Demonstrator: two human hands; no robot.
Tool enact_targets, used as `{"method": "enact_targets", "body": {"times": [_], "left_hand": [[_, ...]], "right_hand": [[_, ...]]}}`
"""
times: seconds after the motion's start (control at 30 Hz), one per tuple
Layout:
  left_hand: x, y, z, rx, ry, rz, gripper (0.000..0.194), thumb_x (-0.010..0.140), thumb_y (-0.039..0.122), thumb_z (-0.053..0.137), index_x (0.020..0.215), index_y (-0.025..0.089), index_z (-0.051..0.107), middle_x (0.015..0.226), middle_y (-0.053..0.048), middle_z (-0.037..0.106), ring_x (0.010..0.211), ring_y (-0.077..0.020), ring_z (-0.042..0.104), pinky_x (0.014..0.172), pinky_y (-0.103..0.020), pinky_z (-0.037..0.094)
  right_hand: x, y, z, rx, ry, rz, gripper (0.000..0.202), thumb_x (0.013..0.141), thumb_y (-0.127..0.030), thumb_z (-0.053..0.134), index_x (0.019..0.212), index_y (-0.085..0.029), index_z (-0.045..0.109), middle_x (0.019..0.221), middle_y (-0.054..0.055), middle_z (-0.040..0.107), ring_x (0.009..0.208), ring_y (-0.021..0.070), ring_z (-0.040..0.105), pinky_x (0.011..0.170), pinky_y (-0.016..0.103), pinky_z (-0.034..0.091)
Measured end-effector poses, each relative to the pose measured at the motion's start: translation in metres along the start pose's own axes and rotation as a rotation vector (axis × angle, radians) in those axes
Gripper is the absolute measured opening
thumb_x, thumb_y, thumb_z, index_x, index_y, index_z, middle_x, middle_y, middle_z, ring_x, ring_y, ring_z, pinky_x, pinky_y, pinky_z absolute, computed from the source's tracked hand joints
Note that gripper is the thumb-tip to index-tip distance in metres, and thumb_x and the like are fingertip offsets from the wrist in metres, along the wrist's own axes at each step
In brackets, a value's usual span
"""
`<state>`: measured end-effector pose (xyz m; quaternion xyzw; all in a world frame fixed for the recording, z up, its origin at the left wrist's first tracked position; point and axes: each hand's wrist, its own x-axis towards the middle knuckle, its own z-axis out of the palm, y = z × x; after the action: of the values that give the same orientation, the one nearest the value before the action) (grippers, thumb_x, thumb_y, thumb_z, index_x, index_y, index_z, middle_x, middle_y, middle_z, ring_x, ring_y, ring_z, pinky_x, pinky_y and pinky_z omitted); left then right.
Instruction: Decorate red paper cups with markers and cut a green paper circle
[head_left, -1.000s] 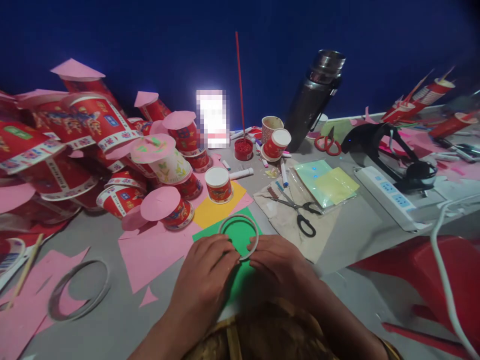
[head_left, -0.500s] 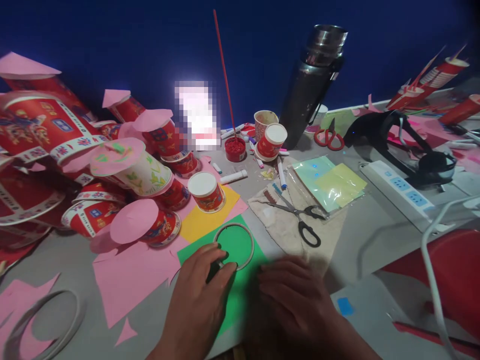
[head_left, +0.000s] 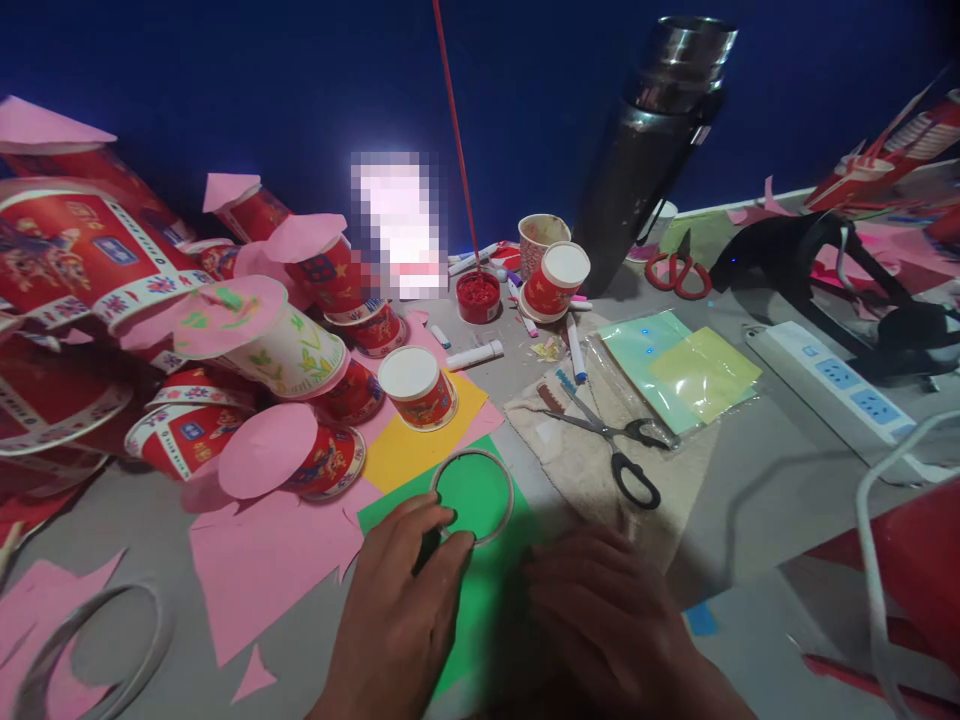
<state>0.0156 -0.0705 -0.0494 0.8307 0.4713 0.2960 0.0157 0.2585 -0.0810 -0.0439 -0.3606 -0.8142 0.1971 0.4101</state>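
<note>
A sheet of green paper point(head_left: 480, 620) lies on the table in front of me. On its upper part rests a thin pale ring point(head_left: 510, 500), with green paper showing through the middle. My left hand point(head_left: 405, 590) is closed on the ring's lower left rim, thumb and fingers pinching it. My right hand point(head_left: 600, 600) lies in shadow over the right side of the green sheet, its fingers stretched out side by side and apart from the ring. Beyond the green sheet, a yellow sheet point(head_left: 397, 445) bears a red paper cup point(head_left: 417, 390) standing upside down.
Decorated paper cups with pink tops point(head_left: 266, 450) crowd the left. A larger grey ring point(head_left: 161, 625) lies front left. Black-handled scissors point(head_left: 634, 480) rest on a beige cloth point(head_left: 551, 440). At the back stands a thermos point(head_left: 637, 150); a power strip point(head_left: 832, 375) lies at right.
The view has shifted slightly, so the things at right sit further right in the picture. My left hand keeps its pinch on the ring; my right hand stays on the green paper.
</note>
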Motion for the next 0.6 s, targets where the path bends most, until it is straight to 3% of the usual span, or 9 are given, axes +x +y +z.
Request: {"method": "enact_targets", "body": {"times": [0.6], "left_hand": [[0.0004,-0.0021,0.0010,-0.023,-0.014,-0.009,0.031,0.099,0.008,0.063,0.122,0.028,0.068,0.123,-0.011,0.065,0.118,-0.0312,0.066,0.092,-0.049,0.059]], "right_hand": [[-0.0030,-0.0011,0.0021,0.025,0.016,0.044,0.024,0.098,-0.006,0.057,0.110,-0.023,0.070,0.099,0.006,0.085,0.091,0.0215,0.079,0.081,0.038,0.060]]}}
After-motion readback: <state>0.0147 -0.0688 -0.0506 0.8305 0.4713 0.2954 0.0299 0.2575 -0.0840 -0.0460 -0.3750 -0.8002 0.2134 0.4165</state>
